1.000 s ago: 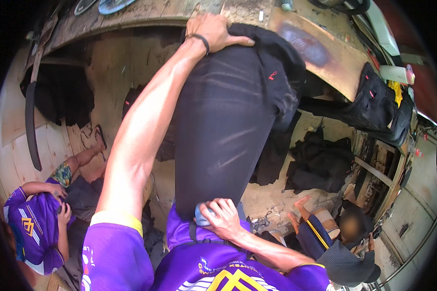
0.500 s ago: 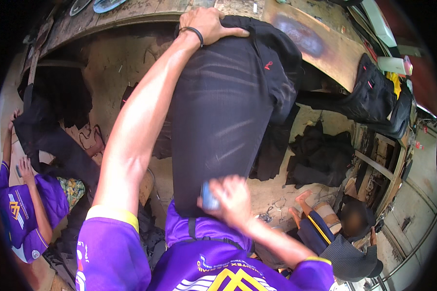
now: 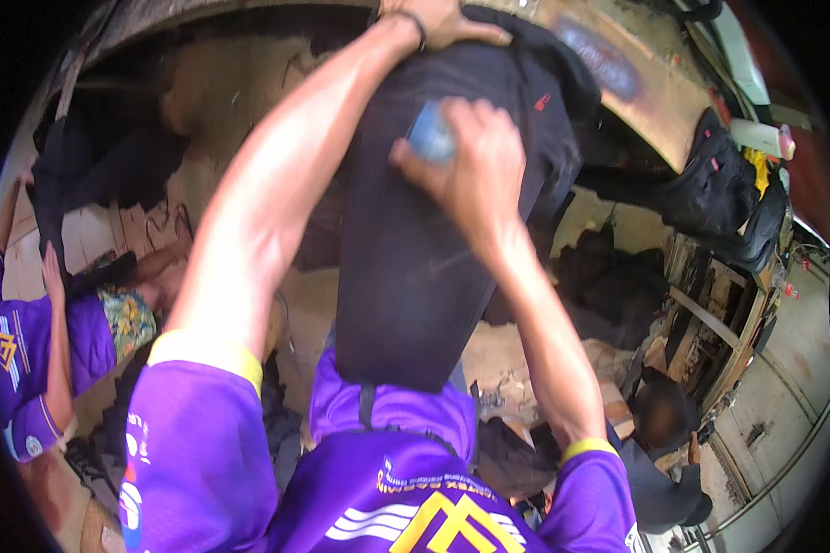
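Observation:
A black pair of trousers stretches from the wooden bench down to my waist, one leg laid out flat. At the top, my left hand presses on the cloth with its thumb spread to the side; its fingertips are partly cut off by the picture's edge. In my right hand is a small light-blue block, held against the upper part of the leg. A small red mark shows on the trousers right of that hand.
Black garments hang over the bench's right end, near a pale plastic bottle. More dark cloth lies on the floor. A co-worker in purple is at the left, and another person sits low at the right.
My right hand has moved with the blue block from the lower end of the leg up to its upper part. The view has shifted, so my left hand appears higher.

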The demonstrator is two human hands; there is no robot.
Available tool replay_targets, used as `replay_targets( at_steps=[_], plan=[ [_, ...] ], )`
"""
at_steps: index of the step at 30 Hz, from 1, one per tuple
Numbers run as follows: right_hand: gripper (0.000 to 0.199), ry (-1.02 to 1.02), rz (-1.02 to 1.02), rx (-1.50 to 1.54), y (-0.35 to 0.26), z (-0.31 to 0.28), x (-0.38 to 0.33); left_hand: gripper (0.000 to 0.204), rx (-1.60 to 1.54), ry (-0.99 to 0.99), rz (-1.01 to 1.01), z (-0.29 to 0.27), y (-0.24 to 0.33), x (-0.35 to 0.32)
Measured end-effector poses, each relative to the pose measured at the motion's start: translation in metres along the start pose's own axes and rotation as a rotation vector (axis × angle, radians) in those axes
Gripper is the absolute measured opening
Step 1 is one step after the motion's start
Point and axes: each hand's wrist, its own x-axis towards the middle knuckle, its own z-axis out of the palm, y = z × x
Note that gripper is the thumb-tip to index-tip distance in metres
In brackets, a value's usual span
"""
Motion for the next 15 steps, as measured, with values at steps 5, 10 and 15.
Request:
replay_targets(
  at_steps=[5,10,15],
  plan=[
    [0.053,-0.013,0.18,0.014,-0.06,0.021,-0.117,0.103,-0.129,-0.031,0.019,-0.01,0.001,-0.005],
    [0.057,-0.235,0.159,0.221,-0.096,-0.013,-0.152,0.104,-0.043,0.013,-0.014,-0.01,-0.001,-0.009],
    [0.052,-0.009,0.175,-0.014,-0.024,-0.003,-0.003,0.105,-0.131,-0.061,-0.002,-0.012,-0.007,-0.011]
  ],
)
